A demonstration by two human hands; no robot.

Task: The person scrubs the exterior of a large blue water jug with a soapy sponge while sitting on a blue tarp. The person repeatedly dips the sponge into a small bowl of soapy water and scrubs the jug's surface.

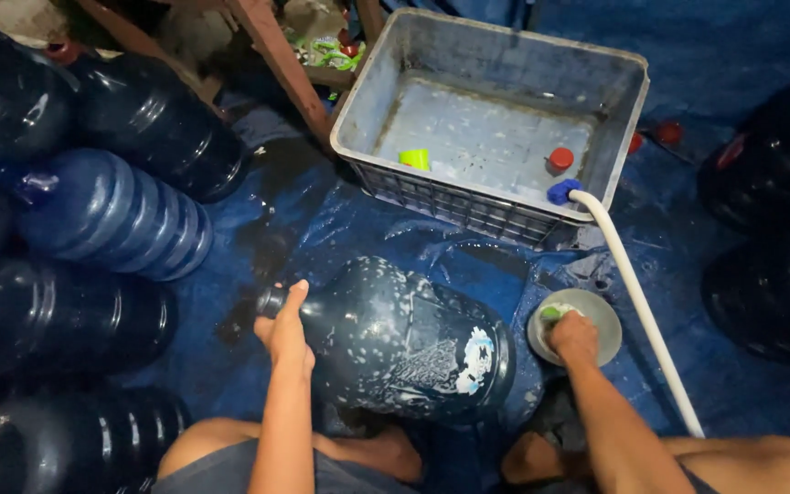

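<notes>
A water-jug washing yard. Big blue jugs [112,215] lie heaped left of the grey water crate [496,119]. A wet blue tarp [322,220] covers the floor around it.

Left hand [285,331] reaches forward, fingers curled in a grip; right hand [574,334] points down, fingers bunched

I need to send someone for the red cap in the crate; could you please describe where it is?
Find the grey plastic crate on the blue tarp. The red cap floats near its right wall, just above the white hose. The only other cap there is yellow-green.
</notes>
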